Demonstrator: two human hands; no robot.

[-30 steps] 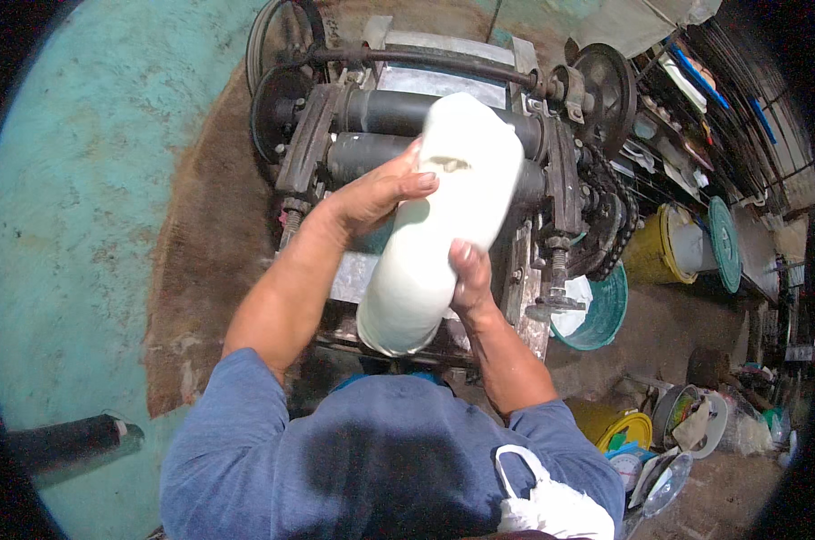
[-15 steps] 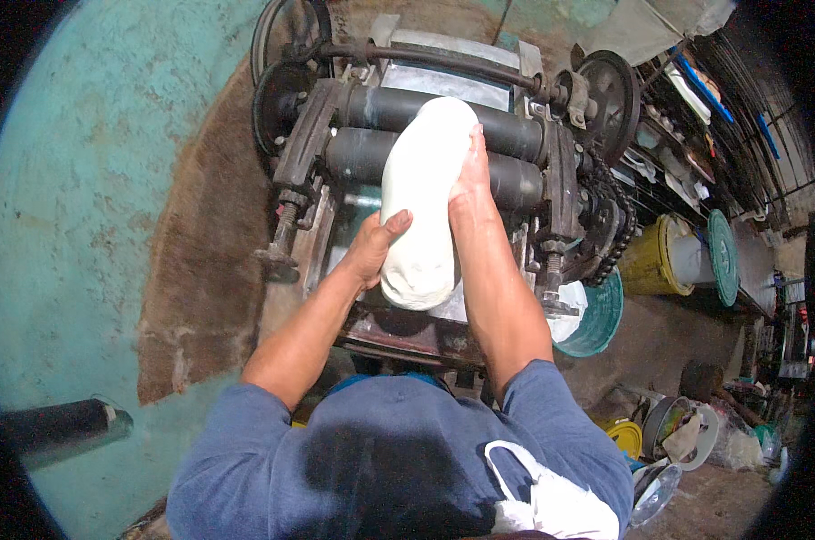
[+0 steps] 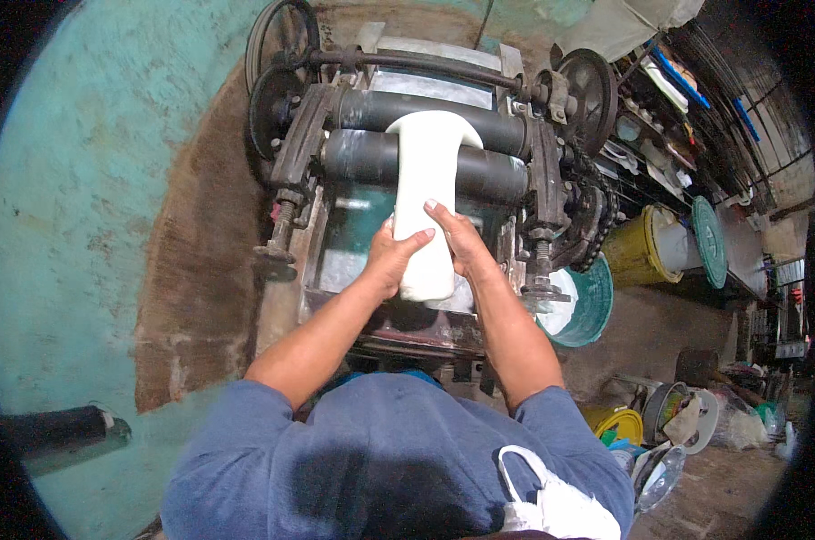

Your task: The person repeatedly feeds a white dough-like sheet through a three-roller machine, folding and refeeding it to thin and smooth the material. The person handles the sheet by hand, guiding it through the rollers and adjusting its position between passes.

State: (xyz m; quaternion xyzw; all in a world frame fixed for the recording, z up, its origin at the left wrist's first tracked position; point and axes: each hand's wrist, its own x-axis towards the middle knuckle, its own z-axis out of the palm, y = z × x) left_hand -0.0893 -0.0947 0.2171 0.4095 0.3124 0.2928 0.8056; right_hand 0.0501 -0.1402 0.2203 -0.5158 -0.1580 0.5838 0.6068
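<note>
A long white slab of dough [image 3: 426, 180] lies over the front roller of a roller machine. Its far end spreads wide where it meets the gap between the back roller [image 3: 371, 106] and the front roller [image 3: 358, 155]. My left hand [image 3: 391, 256] grips the dough's near part from the left side, thumb on top. From the right side my right hand [image 3: 460, 238] grips it too, its thumb also lying on top. Both hands' fingers are partly hidden behind the dough. The dough's near end hangs over the machine's front tray.
Flywheels [image 3: 588, 99] and a drive chain [image 3: 597, 229] flank the rollers. A green tub [image 3: 589, 310] with white material stands right of the machine. Beyond it are a yellow bucket [image 3: 637, 247] and a round green lid [image 3: 709, 243]. Pans and bags [image 3: 687, 423] lie at lower right.
The dough has come down from above the rollers onto them, its far end now flared at the gap and its body narrower. My right hand has slid nearer me, beside the left.
</note>
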